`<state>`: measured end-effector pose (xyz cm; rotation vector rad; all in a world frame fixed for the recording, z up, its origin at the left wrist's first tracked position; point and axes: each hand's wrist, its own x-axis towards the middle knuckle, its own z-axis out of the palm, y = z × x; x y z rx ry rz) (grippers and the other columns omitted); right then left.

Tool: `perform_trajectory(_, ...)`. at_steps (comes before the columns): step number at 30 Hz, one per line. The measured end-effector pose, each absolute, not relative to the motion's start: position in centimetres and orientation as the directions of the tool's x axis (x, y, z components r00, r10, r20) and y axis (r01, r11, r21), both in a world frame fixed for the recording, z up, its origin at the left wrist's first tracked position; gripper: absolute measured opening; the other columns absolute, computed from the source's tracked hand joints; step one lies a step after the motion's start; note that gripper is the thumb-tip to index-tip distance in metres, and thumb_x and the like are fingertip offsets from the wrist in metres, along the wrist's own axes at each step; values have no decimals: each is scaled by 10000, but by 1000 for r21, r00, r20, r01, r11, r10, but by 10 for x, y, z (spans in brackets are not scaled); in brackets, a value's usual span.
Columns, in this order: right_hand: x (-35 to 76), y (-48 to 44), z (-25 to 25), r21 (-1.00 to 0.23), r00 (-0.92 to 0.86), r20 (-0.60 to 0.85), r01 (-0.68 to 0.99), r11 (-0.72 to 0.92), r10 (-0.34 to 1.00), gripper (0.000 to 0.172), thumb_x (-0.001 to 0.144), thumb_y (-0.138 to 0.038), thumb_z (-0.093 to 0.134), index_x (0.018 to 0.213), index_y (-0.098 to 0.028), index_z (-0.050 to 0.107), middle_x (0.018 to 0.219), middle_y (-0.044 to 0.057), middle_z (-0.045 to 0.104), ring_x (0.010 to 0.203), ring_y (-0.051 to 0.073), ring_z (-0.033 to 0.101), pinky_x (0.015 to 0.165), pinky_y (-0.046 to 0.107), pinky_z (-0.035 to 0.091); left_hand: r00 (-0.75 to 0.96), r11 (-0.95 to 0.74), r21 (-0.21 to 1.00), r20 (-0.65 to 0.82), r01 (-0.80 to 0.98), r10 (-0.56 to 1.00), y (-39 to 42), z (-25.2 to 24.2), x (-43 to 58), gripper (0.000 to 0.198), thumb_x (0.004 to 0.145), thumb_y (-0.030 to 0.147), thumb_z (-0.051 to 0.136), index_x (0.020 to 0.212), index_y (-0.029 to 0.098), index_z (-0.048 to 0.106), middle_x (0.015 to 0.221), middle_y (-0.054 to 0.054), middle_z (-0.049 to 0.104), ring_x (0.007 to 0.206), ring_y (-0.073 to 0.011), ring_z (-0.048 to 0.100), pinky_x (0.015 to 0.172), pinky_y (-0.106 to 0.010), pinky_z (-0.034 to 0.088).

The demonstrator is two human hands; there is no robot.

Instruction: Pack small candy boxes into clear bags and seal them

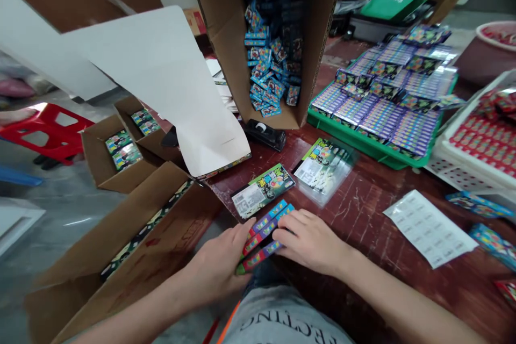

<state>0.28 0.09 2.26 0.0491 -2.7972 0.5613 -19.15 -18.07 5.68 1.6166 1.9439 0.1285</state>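
Left hand and right hand grip narrow boxes by the worktop's near edge; even end pressure should align them.

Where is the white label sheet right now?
In the head view, the white label sheet lies on the dark red tabletop, right of the right hand and in front of the white perforated crate.

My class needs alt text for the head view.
A person's left hand and right hand hold narrow colourful packs at a dark red table. Beyond stand an open carton of small blue packets and a loaded green tray.
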Motion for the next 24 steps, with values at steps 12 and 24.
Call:
perform_trajectory(12, -94, 116, 28, -425, -981, -139, -62, 903, -133, 783, 734, -341, 848, 1447, -246, 538, 1577, 96, 448, 1461, 343, 363, 1161, 534, 352, -22, 132, 357, -296, 925, 955, -160, 64, -178, 633, 665, 161, 604, 1290, 233, 534, 1492, -119, 470, 1317, -324, 498, 1086, -477, 446)
perform_trajectory(24, -73, 126, 42, -805, -962, -230, 103, 584, -147, 440, 954, -585, 525, 1223, -293, 712, 1172, 11, 756, 1037, 205, 714, 925, 330, 541, -145, 171, 241, -122, 955, 982, -129, 55, -197, 497, 778, 318, 633, 1255, 191, 585, 1531, -166, 436, 1352, -380, 442, 1141, -554, 328)
